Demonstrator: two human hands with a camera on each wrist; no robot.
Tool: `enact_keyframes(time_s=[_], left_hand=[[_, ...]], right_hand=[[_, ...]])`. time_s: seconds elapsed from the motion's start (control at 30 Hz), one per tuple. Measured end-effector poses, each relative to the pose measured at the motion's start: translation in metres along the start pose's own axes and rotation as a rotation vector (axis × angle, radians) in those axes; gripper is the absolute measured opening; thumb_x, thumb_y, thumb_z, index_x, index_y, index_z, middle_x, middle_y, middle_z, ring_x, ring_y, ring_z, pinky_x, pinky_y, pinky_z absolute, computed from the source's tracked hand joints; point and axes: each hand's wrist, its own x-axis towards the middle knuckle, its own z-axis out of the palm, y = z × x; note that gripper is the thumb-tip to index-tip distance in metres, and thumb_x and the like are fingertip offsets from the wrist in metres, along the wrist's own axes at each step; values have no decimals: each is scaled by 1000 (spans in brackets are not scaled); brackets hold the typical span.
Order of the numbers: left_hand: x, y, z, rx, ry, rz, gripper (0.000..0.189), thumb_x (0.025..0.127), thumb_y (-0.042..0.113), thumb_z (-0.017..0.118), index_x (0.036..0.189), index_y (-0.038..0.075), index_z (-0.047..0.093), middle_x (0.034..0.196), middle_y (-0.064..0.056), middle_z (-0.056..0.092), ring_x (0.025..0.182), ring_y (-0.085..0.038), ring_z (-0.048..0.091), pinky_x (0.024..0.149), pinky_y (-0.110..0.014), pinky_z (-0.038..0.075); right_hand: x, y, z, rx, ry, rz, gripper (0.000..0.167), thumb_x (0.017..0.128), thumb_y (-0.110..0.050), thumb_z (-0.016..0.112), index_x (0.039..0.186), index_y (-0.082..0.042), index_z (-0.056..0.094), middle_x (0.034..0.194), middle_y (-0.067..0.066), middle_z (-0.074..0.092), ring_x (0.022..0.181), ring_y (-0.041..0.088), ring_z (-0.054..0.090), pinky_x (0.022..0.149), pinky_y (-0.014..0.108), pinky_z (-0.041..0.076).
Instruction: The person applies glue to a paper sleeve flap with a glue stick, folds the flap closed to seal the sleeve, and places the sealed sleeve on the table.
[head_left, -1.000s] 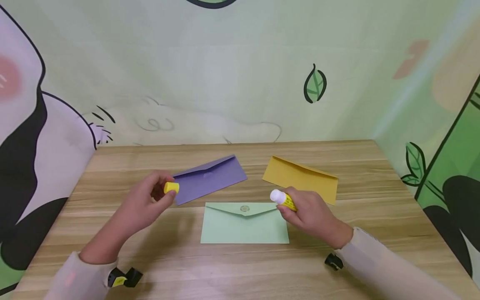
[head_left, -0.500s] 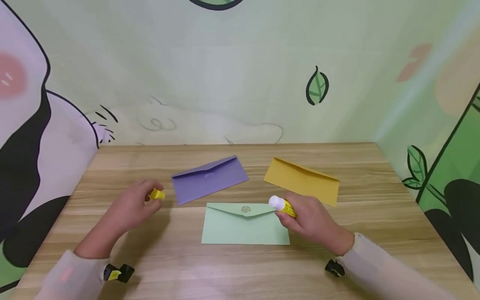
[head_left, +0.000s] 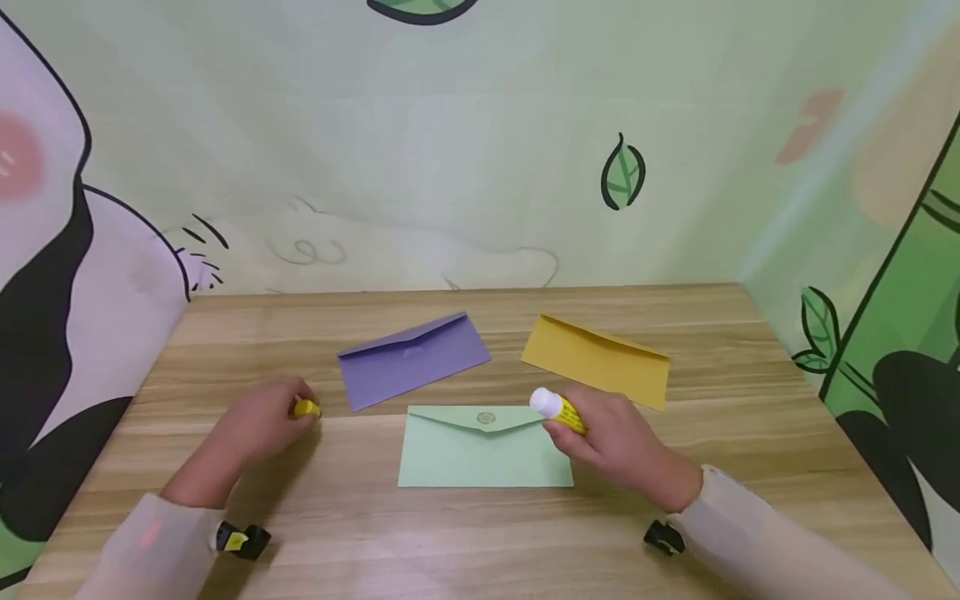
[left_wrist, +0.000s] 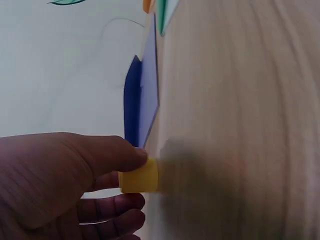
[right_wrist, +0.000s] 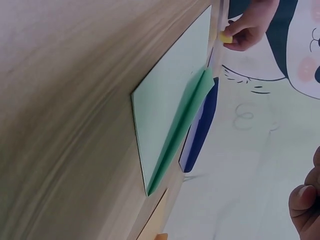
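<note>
The right hand (head_left: pixel 626 439) grips the uncapped glue stick (head_left: pixel 558 409), the left hand (head_left: pixel 257 423) pinches its yellow cap (head_left: pixel 306 408), and the mint-green envelope (head_left: pixel 485 460), purple envelope (head_left: pixel 415 366) and yellow envelope (head_left: pixel 596 360) lie unsealed.

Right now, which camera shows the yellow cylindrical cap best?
Left wrist: the cap is largest there, its side mostly uncovered, pinched by the left hand. Head shows it small, partly covered by that hand; right wrist, small near the top edge.
</note>
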Motion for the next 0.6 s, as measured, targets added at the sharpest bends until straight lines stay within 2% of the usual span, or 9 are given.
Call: enact_keyframes(time_s=[0.1,0.27,0.4,0.5,0.57,0.6], left_hand=[[0,-3,4,-1,-15,-6,27,88,20,73,107,1,69,100,-15,71,87,-27,65,77,-49,54],[-1,-10,8,-8,7,-1,29,87,18,72,107,-2,68,103,-19,70,93,-33,66,83,-54,53],[-2,-12,9,29,19,-17,35,87,23,72,110,-3,65,100,-19,69,86,-31,64,76,-51,53],[-4,-4,6,90,32,-54,46,88,31,72,117,-4,61,102,-21,65,81,-30,61,67,-48,52],[-7,6,3,130,66,-61,51,89,35,70,120,-3,59,107,-23,62,84,-34,61,66,-50,52],[-7,12,1,141,100,-44,50,90,36,69,120,-2,60,109,-24,61,86,-36,61,67,-51,53]], right_hand=[[-1,-1,0,-8,-6,5,49,105,-54,37,94,-10,57,70,-9,47,58,1,41,49,14,37],[-2,-1,0,-14,-11,9,49,105,-54,37,93,-11,57,69,-10,46,58,2,41,50,15,37],[-2,-1,0,2,-9,11,47,105,-53,38,94,-11,58,69,-10,46,58,1,41,50,15,37],[-2,-1,1,10,-4,13,46,105,-52,39,96,-11,58,69,-10,46,58,1,41,51,15,37],[-2,-2,1,15,-3,18,47,105,-52,40,97,-11,59,69,-10,46,59,2,41,51,16,38],[-1,-3,1,19,-5,23,47,104,-52,40,97,-11,59,70,-10,47,59,2,41,51,16,38]])
